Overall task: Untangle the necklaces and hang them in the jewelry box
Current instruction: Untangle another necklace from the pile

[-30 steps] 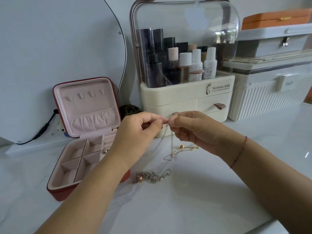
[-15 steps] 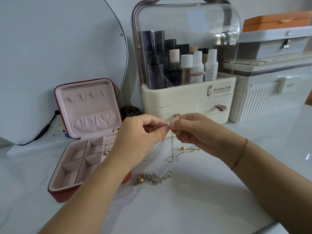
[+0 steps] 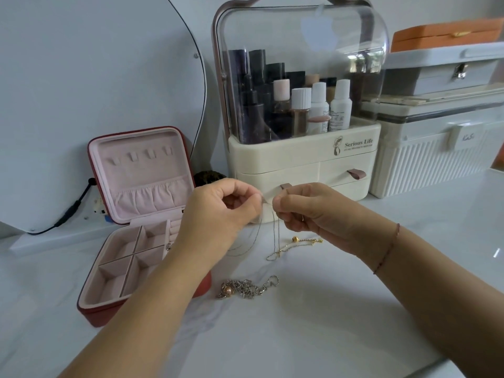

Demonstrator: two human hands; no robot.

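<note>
Necklace chain [image 3: 274, 230], thin, hangs above the bench [image 3: 313, 331], between left hand [image 3: 218, 211] and right hand [image 3: 308, 211]; fingers [image 3: 249, 203] of both pinch it. Step: untangling. Next, likely: tease strands apart gently, then hook onto open jewelry box [image 3: 141, 170] lid.

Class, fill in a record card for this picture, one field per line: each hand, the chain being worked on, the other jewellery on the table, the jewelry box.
Left hand: pinches the thin chain at its fingertips
Right hand: pinches the same chain, close to the left hand
Thin chain: hangs from both hands to the table
Gold chain: lies on the table below the right hand, with a gold bead
Silver necklace: heaped on the table, pinkish bead, untouched
Jewelry box: open, lid hooks bare
</note>
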